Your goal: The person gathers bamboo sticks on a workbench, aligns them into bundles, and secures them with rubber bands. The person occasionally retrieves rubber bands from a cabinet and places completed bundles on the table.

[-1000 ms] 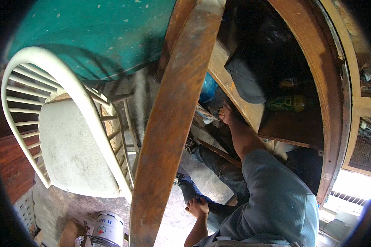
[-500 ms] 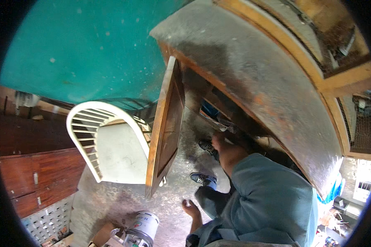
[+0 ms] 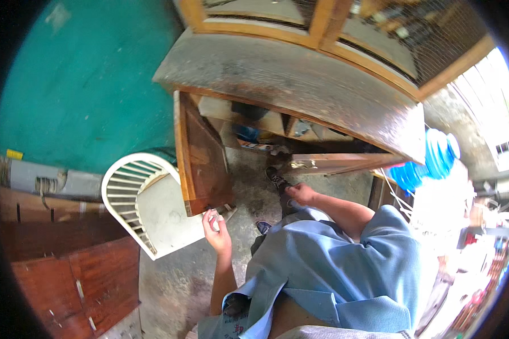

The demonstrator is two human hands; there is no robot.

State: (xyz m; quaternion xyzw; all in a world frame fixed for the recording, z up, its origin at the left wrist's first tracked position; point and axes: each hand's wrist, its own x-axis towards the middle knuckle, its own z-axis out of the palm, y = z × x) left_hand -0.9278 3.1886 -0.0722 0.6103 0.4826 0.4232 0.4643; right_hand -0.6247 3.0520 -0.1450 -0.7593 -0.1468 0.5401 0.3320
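A low wooden cabinet with a worn grey top [image 3: 300, 85] has both doors swung out. My left hand [image 3: 218, 234] is at the lower outer corner of the left cabinet door [image 3: 201, 152]; its fingers are bent but apart, and I cannot tell whether they touch the wood. Just in front of the right cabinet door [image 3: 345, 162], which carries a metal latch [image 3: 304, 164], my right hand [image 3: 302, 194] is curled closed. Its palm is hidden, so anything inside it cannot be made out. Between the doors, dim shelves hold a blue item [image 3: 246, 133] and other unclear things.
A white slatted-back chair [image 3: 167, 212] stands beside the left door, before a green wall [image 3: 85, 96]. Reddish-brown drawers [image 3: 85, 282] are at the lower left. Blue plastic containers [image 3: 430, 158] stand right of the cabinet. Mesh-fronted wooden doors [image 3: 316, 31] rise above its top.
My view has turned and shifted toward the right. My left hand has come up to the left door's corner. My right hand has drawn back from the cabinet opening, and the right door now shows.
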